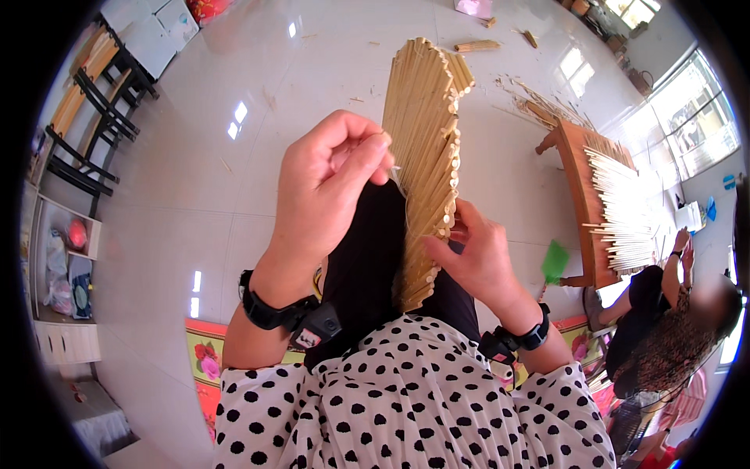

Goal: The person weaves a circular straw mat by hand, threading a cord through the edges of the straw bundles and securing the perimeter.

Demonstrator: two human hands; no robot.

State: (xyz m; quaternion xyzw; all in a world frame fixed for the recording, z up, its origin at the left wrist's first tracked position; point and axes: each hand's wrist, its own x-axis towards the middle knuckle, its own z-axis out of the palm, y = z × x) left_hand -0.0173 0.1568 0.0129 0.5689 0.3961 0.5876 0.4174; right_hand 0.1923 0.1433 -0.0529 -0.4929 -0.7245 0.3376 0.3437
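A long mat of straw-coloured stalks (422, 125) lies lengthwise over my black-clad lap, its far end raised and partly curled. The cut stalk ends make an uneven edge along its right side. My right hand (478, 256) grips that edge near the lower part, thumb on top and fingers partly hidden beneath. Above the mat's left edge, my left hand (332, 176) is closed in a pinch. A tiny pale bit shows by its fingertips, too small to name. A thin line runs along the mat below them.
To the right stands a wooden bench (574, 176) with pale stalks (621, 211) laid across it. Another person (664, 336) sits beyond it. Loose stalks (539, 105) and a bundle (476, 46) lie on the tiled floor. Chairs (98, 117) and shelves (66, 266) stand at the left.
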